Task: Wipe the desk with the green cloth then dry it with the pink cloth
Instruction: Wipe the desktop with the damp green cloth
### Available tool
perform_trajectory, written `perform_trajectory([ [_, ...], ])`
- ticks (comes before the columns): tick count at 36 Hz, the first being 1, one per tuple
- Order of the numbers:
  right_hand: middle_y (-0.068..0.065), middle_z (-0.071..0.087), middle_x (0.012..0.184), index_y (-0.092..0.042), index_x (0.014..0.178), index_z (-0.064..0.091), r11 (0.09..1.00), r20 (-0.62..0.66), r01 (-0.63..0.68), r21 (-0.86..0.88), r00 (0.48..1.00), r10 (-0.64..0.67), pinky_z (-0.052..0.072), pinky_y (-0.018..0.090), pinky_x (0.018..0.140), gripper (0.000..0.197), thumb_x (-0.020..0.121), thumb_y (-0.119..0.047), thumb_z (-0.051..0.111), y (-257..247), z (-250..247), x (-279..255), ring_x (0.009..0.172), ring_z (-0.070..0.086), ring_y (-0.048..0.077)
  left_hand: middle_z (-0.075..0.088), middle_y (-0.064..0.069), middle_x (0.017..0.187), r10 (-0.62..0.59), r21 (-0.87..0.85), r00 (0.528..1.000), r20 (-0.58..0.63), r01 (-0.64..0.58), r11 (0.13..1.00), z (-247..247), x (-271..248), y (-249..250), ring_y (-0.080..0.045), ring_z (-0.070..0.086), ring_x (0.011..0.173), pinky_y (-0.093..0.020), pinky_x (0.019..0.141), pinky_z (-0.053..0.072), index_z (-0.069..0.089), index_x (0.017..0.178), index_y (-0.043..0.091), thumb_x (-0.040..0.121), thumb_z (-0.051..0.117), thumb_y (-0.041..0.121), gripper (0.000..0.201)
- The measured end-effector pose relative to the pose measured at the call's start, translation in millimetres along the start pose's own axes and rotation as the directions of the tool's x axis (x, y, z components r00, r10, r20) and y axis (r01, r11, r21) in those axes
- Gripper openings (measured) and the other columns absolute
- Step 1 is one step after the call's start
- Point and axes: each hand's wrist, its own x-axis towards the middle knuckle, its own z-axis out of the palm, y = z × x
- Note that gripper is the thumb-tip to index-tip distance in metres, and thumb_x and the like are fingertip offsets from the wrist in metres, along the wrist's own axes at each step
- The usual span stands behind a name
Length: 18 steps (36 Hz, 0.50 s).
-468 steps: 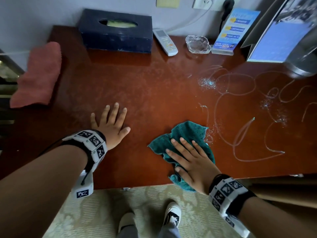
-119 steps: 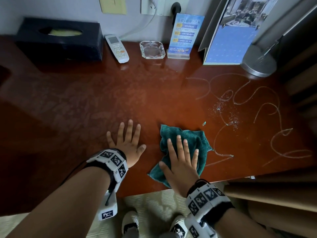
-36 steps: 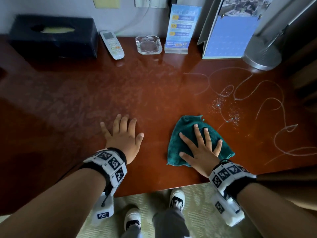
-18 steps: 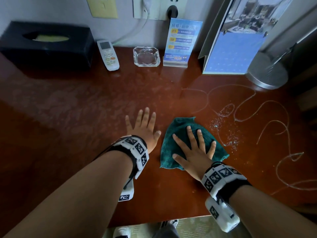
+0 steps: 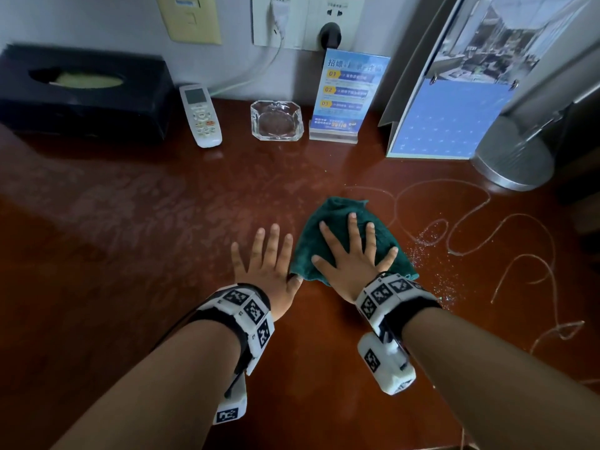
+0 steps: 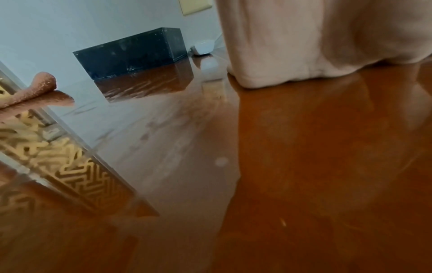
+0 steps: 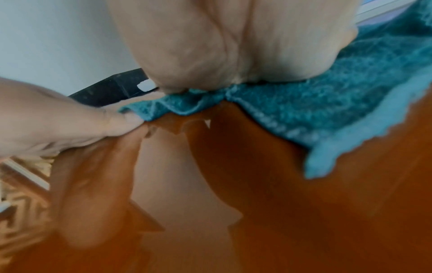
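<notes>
The right hand point(image 5: 352, 264) presses flat, fingers spread, on the green cloth point(image 5: 337, 222) mid-tabletop point(image 5: 130, 238), with the left hand point(image 5: 264, 264) flat and empty beside it.

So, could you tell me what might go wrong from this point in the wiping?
The green cloth under the right hand is bunched, so it may smear the wet trails rather than lift them. Sweeping further back could knock the glass ashtray. The left hand rests on the desk, possibly leaving prints.
</notes>
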Motion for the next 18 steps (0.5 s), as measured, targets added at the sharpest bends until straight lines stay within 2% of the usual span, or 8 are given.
perform_trajectory([
  [10,-0.008,-0.036,0.151,-0.057,0.142,-0.01,0.993,-0.005,-0.103,0.053,0.995,0.104,-0.011,0.071,0.103,0.062,0.091,-0.069,0.023,-22,-26,38,0.14,-0.03,0.028,-0.046,0.0,0.143,0.004,-0.007,1.0,0.016,-0.004,1.0,-1,2,-2,-0.024,-0.037,0.136,-0.058,0.107,-0.017,-0.031,0.141,0.023,0.098,0.008,0.053,0.065],
  [15,-0.006,-0.037,0.151,-0.054,0.143,-0.012,0.978,0.05,-0.171,0.117,0.985,0.167,-0.008,0.07,0.106,0.063,0.091,-0.07,0.02,-33,-38,52,0.14,-0.03,0.031,-0.05,0.002,0.134,0.01,-0.019,1.0,0.008,-0.01,1.0,0,2,-3,-0.023,-0.036,0.136,-0.059,0.107,-0.017,-0.039,0.13,0.025,0.097,0.007,0.054,0.063],
  [18,-0.002,-0.027,0.156,-0.049,0.146,-0.006,0.987,0.078,-0.133,0.093,0.989,0.126,0.004,0.063,0.113,0.061,0.095,-0.062,0.023,-28,-48,50,0.143,-0.02,0.035,-0.051,0.002,0.133,0.016,-0.025,1.0,0.02,-0.016,1.0,-1,3,-4,-0.023,-0.037,0.135,-0.059,0.106,-0.017,-0.04,0.128,0.026,0.097,0.007,0.054,0.063],
])
